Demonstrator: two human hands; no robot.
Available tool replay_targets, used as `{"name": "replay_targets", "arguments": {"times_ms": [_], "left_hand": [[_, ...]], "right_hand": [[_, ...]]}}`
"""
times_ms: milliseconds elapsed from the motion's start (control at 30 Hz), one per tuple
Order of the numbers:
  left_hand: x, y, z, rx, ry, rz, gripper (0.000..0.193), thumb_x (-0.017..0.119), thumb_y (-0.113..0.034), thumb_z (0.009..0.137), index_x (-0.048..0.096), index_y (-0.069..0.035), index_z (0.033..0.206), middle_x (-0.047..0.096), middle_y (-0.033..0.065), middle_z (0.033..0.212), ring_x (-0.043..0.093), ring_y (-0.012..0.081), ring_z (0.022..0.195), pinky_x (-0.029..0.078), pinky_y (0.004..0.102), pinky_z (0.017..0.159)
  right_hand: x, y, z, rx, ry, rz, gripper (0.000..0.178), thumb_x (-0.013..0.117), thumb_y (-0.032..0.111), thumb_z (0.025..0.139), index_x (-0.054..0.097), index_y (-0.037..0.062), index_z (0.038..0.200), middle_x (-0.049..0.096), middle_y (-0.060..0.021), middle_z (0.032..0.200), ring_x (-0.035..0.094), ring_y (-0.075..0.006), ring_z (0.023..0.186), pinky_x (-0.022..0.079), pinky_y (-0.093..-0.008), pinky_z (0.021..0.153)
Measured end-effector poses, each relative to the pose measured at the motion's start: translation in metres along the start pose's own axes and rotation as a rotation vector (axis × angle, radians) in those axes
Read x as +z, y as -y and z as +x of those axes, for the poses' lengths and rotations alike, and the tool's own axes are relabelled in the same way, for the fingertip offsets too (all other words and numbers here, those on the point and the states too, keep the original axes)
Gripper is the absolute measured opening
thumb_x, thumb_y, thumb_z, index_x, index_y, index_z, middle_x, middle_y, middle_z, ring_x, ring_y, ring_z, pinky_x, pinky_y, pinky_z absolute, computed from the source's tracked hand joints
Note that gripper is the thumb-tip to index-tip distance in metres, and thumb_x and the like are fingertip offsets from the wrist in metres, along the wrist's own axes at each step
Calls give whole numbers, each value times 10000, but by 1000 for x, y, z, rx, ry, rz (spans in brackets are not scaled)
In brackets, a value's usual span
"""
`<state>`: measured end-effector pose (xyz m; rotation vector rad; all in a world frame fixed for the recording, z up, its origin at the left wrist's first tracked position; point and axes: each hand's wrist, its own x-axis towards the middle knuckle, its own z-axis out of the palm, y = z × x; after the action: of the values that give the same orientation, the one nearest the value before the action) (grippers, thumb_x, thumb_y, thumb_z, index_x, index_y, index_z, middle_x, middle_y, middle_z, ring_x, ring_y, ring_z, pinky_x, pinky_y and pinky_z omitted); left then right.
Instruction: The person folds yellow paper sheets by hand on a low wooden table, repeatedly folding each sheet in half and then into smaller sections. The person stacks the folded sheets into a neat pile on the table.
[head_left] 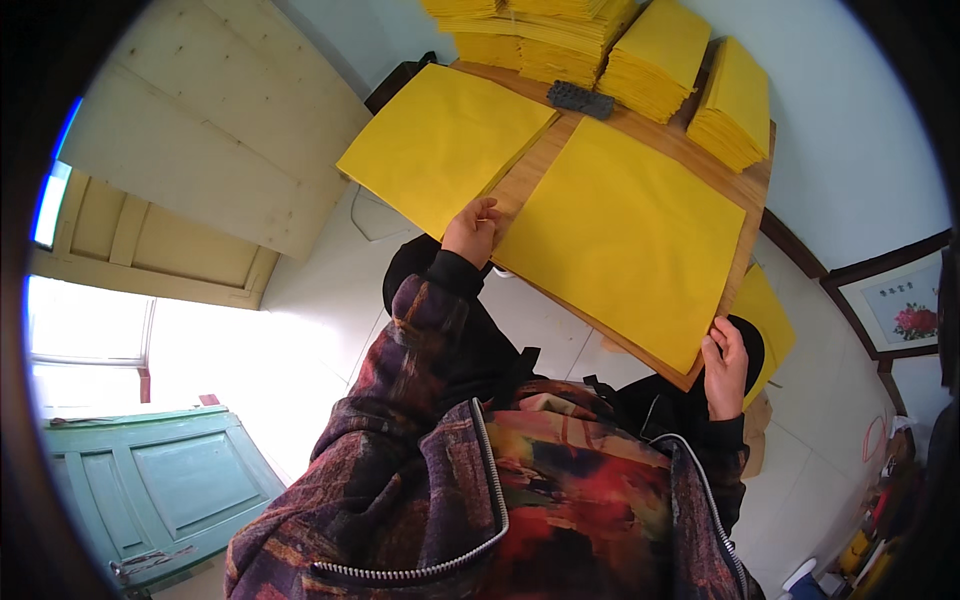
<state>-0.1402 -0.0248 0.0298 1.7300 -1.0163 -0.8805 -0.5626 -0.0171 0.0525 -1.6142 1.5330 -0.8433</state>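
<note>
Narrow strip of table point(525, 175) passable between left yellow sheet point(450, 140) and right yellow sheet point(625, 240); far edge obstructed: dark-grey block point(580, 99), yellow stacks point(730, 110).

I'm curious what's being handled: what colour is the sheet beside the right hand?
The sheet is plain yellow; it shows best in the head view.

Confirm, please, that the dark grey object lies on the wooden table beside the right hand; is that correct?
Not quite: in the head view, the dark grey object lies on the wooden table beside the yellow stacks, not the right hand.
</note>
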Motion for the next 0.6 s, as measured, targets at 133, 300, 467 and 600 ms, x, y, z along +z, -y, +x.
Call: {"name": "replay_targets", "arguments": {"times_ms": [133, 300, 467, 600], "left_hand": [[1, -1, -7, -4, 96, -90, 423, 426, 56, 876, 470, 31, 1296, 624, 95, 1058, 585, 130, 828, 480, 237, 697], [1, -7, -6, -27, 91, -67, 434, 416, 62, 879, 460, 21, 1309, 638, 92, 1063, 580, 124, 820, 472, 241, 709], [-1, -8, -10, -17, 99, -82, 427, 427, 64, 875, 474, 20, 1298, 643, 93, 1065, 589, 128, 845, 474, 239, 714], [2, 3, -7, 22, 75, -97, 404, 447, 45, 881, 491, 23, 1282, 641, 101, 1072, 590, 137, 866, 478, 240, 726]], "right_hand": [[-1, -7, 0, 42, 97, 99, 390, 549, 112, 954, 470, 1, 1319, 558, -95, 1226, 537, -186, 1128, 422, -316, 973], [2, -7, 0, 24, 48, 161, 355, 561, 40, 923, 495, -44, 1261, 579, -75, 1142, 540, -135, 1036, 431, -268, 924], [4, -3, -2, 1, 19, 141, 346, 562, 39, 922, 503, -38, 1254, 582, -71, 1136, 542, -132, 1027, 433, -266, 919], [3, 1, -1, -30, 64, 148, 280, 528, 52, 935, 528, -19, 1206, 582, -76, 1096, 549, -160, 1022, 438, -301, 903]]}}
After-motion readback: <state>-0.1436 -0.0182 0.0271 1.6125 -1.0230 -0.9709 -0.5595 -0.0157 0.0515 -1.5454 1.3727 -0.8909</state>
